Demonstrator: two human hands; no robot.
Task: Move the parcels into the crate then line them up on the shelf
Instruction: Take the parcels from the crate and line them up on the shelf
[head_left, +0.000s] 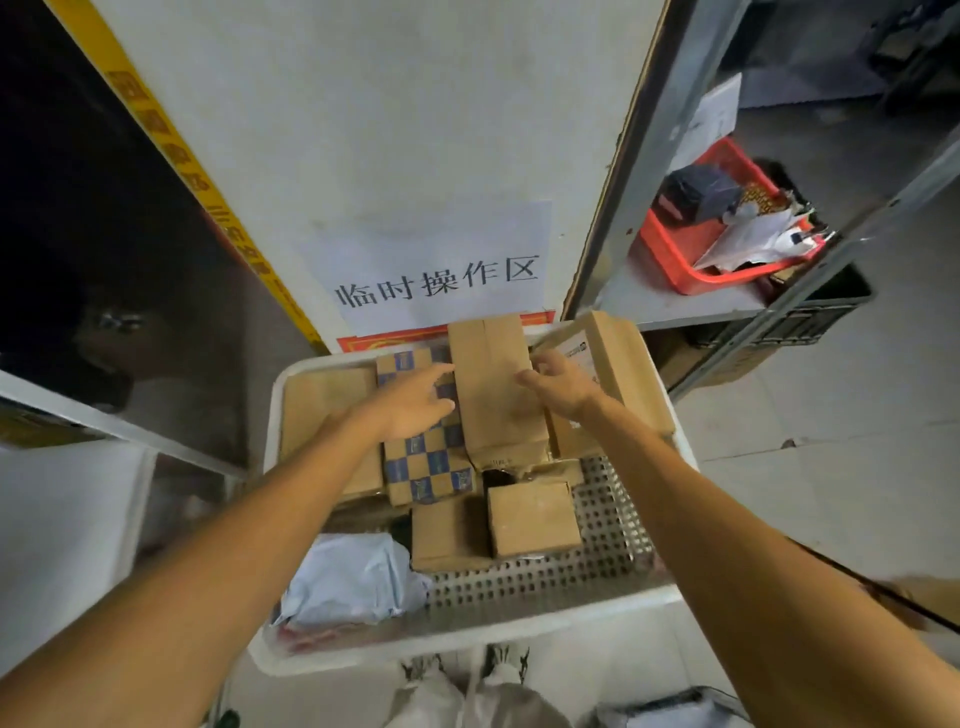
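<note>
While the left hand (415, 405) presses flat-fingered on the tall parcel (493, 384) from 9 o'clock and the right hand (558, 387) curls round its 3 o'clock edge in the crate (467, 631), that tilted box (608, 364) at 2 o'clock could tip out if nudged.

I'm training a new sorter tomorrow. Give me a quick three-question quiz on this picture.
1. True or false: the white crate is empty.
2. Under the left hand lies a patterned box. Its pattern? A red stripes, B blue checks, C green dots.
3. Fill in: the right hand grips the tall box, made of ___.
Key: 1 false; 2 B; 3 cardboard.
</note>
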